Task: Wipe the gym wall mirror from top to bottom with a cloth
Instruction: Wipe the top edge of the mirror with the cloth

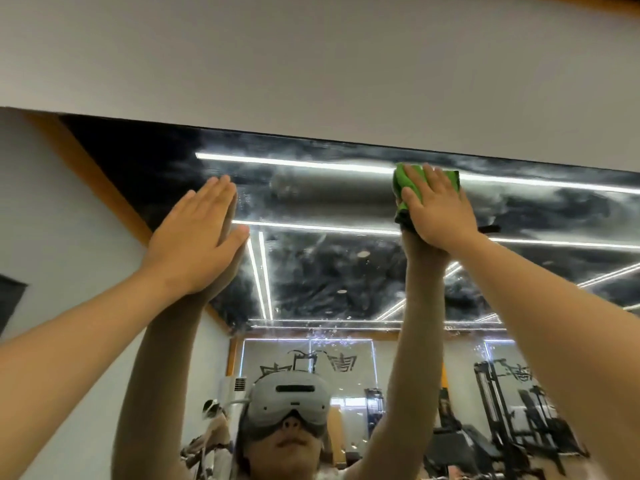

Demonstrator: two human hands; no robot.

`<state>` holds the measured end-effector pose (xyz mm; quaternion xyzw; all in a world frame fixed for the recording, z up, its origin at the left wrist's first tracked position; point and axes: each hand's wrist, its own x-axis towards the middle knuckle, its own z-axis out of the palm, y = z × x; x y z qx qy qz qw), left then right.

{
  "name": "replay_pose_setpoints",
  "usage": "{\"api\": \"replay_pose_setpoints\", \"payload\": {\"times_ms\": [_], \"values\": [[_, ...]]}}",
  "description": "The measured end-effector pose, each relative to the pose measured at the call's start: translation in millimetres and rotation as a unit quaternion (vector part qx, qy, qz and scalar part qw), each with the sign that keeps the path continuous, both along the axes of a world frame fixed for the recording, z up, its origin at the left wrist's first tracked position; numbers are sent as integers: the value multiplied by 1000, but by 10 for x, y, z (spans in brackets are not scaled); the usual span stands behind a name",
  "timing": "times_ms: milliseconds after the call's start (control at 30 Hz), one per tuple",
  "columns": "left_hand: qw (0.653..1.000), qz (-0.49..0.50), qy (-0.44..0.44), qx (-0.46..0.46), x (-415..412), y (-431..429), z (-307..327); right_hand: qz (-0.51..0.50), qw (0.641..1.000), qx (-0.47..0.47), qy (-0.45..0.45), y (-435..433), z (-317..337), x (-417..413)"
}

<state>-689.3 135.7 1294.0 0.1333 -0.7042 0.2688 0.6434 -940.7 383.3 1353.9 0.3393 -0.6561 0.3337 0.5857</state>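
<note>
The right hand [438,209] lies flat with straight fingers over the green cloth [401,181], pressing it against the wall mirror [329,271] just below the mirror's top edge. The cloth shows past the fingertips and beside the thumb. Well to its left, slightly lower, the left hand [197,237] is released and holds nothing, its palm and straight fingers flat on the glass, with cloudy smears between and below both hands.

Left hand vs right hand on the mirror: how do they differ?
The left hand lies bare on the gym wall mirror; the right hand presses a crumpled green cloth against it. The right hand's fingers reach nearer the mirror's top edge than the left hand's. Both are raised, fingers straight, flat against the glass.
</note>
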Motion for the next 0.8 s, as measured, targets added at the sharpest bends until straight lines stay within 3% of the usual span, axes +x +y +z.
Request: {"api": "replay_pose_setpoints", "payload": {"times_ms": [367,467,567,667,800], "values": [[1000,-27,11,-9,6,27,-40,6,987,-85,-137,220,-208,-109],[998,-60,-29,-4,52,24,5,8,983,-104,-151,17,-271,107],[995,-79,-67,-2,284,-98,40,12,989,-71,-132,-383,-178,574],[999,-48,4,-11,612,-389,4,5,999,-15,-47,-970,-15,1170],[1000,-15,6,6,749,-609,-133,21,998,47,40,-1812,104,2007]]}}
